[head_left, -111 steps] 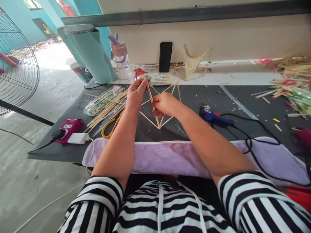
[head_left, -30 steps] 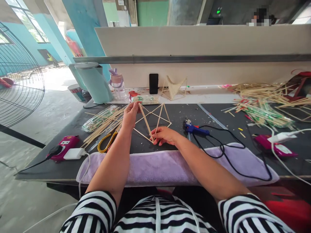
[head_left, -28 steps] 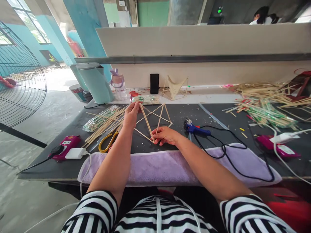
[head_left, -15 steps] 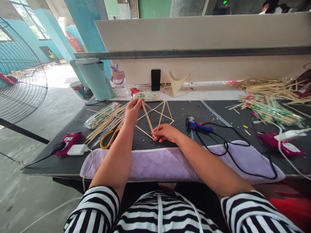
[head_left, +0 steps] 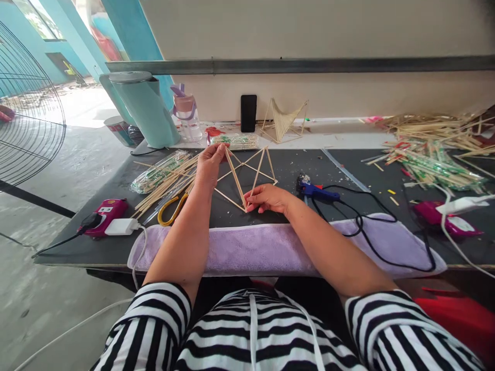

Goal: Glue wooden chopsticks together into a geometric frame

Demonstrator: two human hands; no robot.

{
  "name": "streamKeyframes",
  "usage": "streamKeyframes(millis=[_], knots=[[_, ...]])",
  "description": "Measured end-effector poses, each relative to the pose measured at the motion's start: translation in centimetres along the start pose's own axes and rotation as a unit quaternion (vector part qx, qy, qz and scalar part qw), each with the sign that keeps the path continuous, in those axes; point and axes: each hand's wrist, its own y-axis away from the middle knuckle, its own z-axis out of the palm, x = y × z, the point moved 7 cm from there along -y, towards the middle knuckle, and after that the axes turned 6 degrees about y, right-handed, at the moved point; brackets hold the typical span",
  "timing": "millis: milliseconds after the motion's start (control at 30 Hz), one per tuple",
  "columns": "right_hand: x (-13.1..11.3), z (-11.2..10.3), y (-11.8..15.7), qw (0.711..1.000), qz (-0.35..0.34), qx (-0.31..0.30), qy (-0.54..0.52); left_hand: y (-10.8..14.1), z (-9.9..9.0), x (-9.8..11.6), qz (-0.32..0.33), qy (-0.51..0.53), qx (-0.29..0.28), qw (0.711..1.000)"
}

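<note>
A frame of thin wooden sticks (head_left: 231, 201) stands on the dark table in front of me, its sticks joined into triangles. My left hand (head_left: 210, 164) pinches the top of its left peak, where sticks meet. Down at the near corner, my right hand (head_left: 266, 198) has its fingers closed around the lower stick ends. A second peak of the frame rises behind my right hand. To the right lies a blue glue gun (head_left: 319, 192) with a black cord. Yellow-handled scissors (head_left: 172, 209) lie beside my left forearm, partly hidden by it.
Loose sticks (head_left: 164, 188) and a bagged bundle lie at left, more stick piles (head_left: 433, 165) at right. A finished-looking stick model (head_left: 284, 121), a phone (head_left: 248, 113), a bottle (head_left: 186, 116) and a kettle (head_left: 145, 111) stand behind. A purple towel (head_left: 263, 250) lines the front edge.
The view has tipped downward, so the scene sits higher in the picture. Both hands keep their hold on the stick frame, with the right fingers slightly shifted at the near corner.
</note>
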Motion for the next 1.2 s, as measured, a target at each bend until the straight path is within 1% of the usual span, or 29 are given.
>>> streamKeyframes(millis=[100,233,333,433,600,900,1200], knots=[[-0.1,-0.4,0.2,1.0,0.0,-0.016,0.01,0.0,-0.1,0.1,-0.01,0.004,0.001,1.0],[-0.2,-0.3,0.3,1.0,0.008,0.005,0.015,0.0,-0.2,0.2,-0.009,-0.008,0.007,1.0],[-0.3,0.0,0.3,1.0,0.009,0.022,0.01,-0.1,0.0,0.0,-0.004,-0.007,0.001,1.0],[-0.3,0.3,0.2,1.0,0.003,0.024,0.004,-0.2,0.1,-0.1,0.001,0.001,-0.006,1.0],[-0.1,0.7,0.1,0.999,0.0,0.034,0.008,-0.1,0.1,-0.3,-0.011,-0.01,0.002,1.0],[0.3,0.7,-0.1,0.999,0.003,0.049,0.014,0.0,0.0,-0.7,-0.019,0.002,-0.026,0.999],[0.3,0.7,-0.4,0.999,-0.008,0.043,0.012,0.1,0.1,-0.6,-0.031,0.0,0.0,1.0]])
